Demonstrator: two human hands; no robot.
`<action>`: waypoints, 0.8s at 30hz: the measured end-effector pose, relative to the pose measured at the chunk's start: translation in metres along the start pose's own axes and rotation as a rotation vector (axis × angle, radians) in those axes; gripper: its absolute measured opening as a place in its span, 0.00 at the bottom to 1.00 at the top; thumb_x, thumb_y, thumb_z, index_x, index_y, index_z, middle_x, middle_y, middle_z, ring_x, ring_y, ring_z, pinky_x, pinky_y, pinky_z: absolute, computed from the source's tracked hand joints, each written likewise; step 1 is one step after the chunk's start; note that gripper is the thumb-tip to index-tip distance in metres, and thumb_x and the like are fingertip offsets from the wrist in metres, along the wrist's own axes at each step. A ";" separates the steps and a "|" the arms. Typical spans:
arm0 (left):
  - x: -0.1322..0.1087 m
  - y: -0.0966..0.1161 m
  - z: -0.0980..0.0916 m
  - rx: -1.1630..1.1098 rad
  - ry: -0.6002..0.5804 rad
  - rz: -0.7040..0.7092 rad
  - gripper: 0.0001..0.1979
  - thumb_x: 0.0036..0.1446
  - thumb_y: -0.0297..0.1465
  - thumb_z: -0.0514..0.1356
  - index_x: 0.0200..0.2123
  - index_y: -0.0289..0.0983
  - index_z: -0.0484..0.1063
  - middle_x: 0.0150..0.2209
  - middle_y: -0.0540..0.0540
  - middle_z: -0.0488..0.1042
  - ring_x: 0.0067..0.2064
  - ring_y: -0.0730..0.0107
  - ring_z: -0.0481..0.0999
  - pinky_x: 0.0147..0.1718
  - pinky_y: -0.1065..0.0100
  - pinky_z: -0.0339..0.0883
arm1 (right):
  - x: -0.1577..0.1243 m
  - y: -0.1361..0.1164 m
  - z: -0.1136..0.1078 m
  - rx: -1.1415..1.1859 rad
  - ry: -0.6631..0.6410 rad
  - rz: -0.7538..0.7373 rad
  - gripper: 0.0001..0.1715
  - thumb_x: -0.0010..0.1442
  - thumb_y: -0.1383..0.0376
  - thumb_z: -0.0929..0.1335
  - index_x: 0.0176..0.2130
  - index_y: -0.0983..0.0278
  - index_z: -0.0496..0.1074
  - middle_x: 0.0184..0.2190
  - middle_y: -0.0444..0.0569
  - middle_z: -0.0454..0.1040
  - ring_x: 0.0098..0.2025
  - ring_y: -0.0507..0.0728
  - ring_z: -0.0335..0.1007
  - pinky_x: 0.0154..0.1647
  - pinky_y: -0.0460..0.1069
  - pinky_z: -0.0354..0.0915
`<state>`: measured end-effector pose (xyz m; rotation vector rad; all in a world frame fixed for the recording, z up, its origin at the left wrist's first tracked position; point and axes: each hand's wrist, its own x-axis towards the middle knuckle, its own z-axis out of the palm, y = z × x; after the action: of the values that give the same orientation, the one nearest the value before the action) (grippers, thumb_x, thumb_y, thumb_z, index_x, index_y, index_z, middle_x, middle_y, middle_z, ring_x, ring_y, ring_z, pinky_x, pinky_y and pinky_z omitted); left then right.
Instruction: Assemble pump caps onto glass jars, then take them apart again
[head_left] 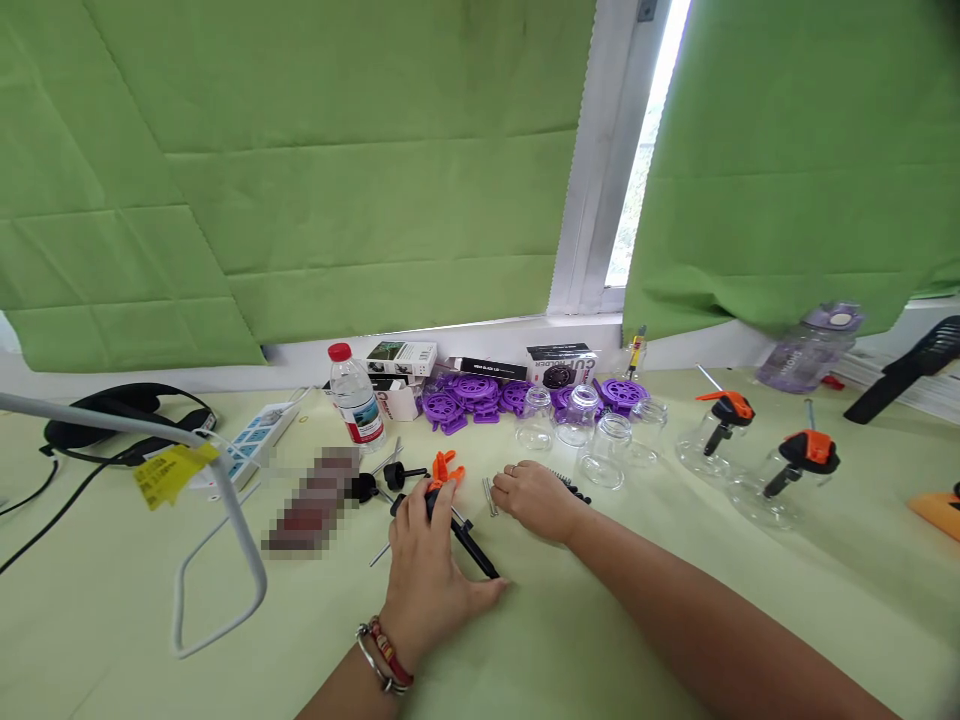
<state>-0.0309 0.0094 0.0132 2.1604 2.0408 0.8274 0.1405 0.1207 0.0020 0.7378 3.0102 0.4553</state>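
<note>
My left hand [429, 555] spans a black crank handle [474, 550], fingers over its upper end and thumb at its lower tip. An orange clip-like part [447, 470] lies just beyond those fingers. My right hand [536, 498] rests on the table with its fingers bunched downward; what they pinch, if anything, is hidden. Thin metal pins [490, 497] lie just left of its fingertips, and dark springs [570, 487] lie partly behind it. Black knobbed parts [395, 475] and metal rods are left of my left hand.
Glass jars [604, 452] and purple wheel-shaped parts [476, 388] stand at the back, near boxes [561, 367] and a water bottle [357, 400]. Two jars with orange-and-black tops [810, 452] are to the right. A white bent metal frame [244, 545] rises at left, near a power strip [259, 440].
</note>
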 end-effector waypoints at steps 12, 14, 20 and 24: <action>0.001 0.002 -0.004 -0.001 -0.001 0.003 0.51 0.28 0.45 0.69 0.58 0.42 0.55 0.57 0.37 0.52 0.57 0.45 0.56 0.53 0.46 0.53 | 0.001 -0.008 0.002 0.115 0.002 0.022 0.14 0.62 0.72 0.58 0.39 0.69 0.71 0.34 0.55 0.73 0.36 0.57 0.68 0.35 0.51 0.58; 0.002 0.001 -0.004 0.009 -0.002 0.012 0.48 0.29 0.46 0.68 0.57 0.42 0.59 0.57 0.37 0.52 0.57 0.44 0.56 0.52 0.46 0.54 | -0.004 -0.019 -0.005 0.345 0.073 0.176 0.14 0.62 0.70 0.58 0.39 0.67 0.71 0.35 0.54 0.74 0.37 0.56 0.69 0.36 0.50 0.58; -0.002 -0.001 0.003 0.017 0.004 0.043 0.44 0.31 0.56 0.64 0.51 0.38 0.66 0.58 0.33 0.51 0.56 0.41 0.58 0.50 0.46 0.59 | -0.030 -0.069 -0.024 1.674 -0.075 0.607 0.24 0.62 0.50 0.56 0.29 0.65 0.65 0.18 0.40 0.62 0.19 0.48 0.59 0.20 0.43 0.53; -0.004 0.003 0.004 0.056 -0.120 0.004 0.27 0.48 0.50 0.57 0.48 0.41 0.68 0.59 0.35 0.52 0.54 0.46 0.63 0.39 0.54 0.68 | -0.047 -0.068 -0.022 1.820 -0.073 0.746 0.16 0.55 0.54 0.64 0.28 0.65 0.64 0.18 0.38 0.60 0.18 0.45 0.48 0.18 0.42 0.46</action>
<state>-0.0268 0.0063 0.0093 2.1857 2.0254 0.6309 0.1492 0.0354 0.0011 1.5910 2.0521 -2.3974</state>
